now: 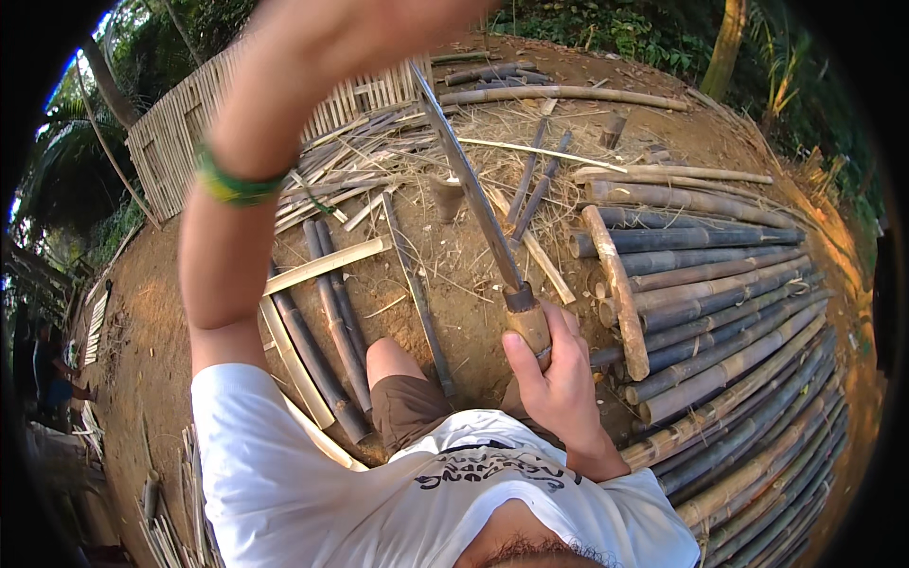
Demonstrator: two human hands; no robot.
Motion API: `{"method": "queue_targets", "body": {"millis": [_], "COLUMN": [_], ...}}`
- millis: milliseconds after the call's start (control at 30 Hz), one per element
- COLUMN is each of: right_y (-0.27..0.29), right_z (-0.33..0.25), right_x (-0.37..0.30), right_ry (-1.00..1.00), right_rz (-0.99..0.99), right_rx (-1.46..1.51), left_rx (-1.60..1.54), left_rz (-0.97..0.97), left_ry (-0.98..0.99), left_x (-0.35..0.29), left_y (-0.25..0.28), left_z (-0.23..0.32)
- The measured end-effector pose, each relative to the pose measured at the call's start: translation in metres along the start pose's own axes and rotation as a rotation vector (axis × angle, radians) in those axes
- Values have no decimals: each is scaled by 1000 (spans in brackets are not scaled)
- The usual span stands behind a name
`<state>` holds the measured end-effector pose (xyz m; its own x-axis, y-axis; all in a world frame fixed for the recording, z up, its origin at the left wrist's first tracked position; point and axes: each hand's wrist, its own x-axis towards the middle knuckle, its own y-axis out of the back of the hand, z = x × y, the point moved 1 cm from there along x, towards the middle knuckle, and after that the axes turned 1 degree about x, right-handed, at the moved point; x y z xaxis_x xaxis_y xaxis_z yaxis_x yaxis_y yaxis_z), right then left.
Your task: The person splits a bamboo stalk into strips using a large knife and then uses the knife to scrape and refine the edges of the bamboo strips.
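My right hand (559, 374) grips the wooden handle of a machete (473, 185), thumb laid along the handle. The long, narrow blade points away from me and slightly left, in the air above the ground. My left hand (379, 28) is raised high at the top edge, blurred and partly cut off, so its fingers cannot be made out. A green and yellow band circles that wrist. Below the raised arm, a pale split bamboo piece (327, 265) lies across dark bamboo poles (308, 355). A thin bamboo strip (417, 293) lies between them and the machete.
A big stack of bamboo poles (701, 341) fills the right side, with a shorter pole (615, 289) across its near ends. Split strips and shavings (355, 147) litter the ground ahead. Behind them stands a slatted bamboo fence (189, 123). Another person (55, 369) is at the far left.
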<state>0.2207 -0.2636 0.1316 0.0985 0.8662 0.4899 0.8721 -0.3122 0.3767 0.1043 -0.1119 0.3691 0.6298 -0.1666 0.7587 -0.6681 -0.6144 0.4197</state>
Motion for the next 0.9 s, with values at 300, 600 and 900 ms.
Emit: {"method": "queue_targets", "body": {"millis": [300,600,900], "right_y": [-13,-53,-140], "right_z": [4,24,34], "right_x": [10,50,110], "right_ry": [-71,-105,17], "right_rz": [-19,45,-429], "right_rx": [55,437,1232], "left_rx": [76,-491,-205], "left_rz": [82,306,-148], "left_ry": [-173,600,1205], "left_x": [-30,-79,-213], "left_y": [-51,8,-14], "left_z": [-31,-54,82]}}
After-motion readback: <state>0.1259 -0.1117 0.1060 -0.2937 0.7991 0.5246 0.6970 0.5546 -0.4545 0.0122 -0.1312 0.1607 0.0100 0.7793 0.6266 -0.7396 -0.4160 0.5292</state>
